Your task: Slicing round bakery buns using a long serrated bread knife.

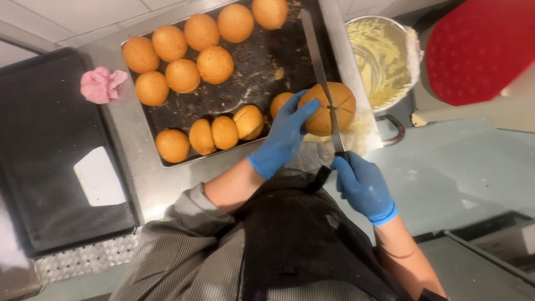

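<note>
Head: hands (pixel 320 161) seemingly slicing bun (pixel 329 108).

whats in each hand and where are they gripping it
Right hand grips the long knife by its black handle; left hand steadies the bun being cut, on its side.

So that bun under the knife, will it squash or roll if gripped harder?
The bun looks soft, so a firm squeeze would likely dent it. Its round dome could roll, though the left hand steadies it. The cuts from the knife probably leave it apt to split apart.
</note>
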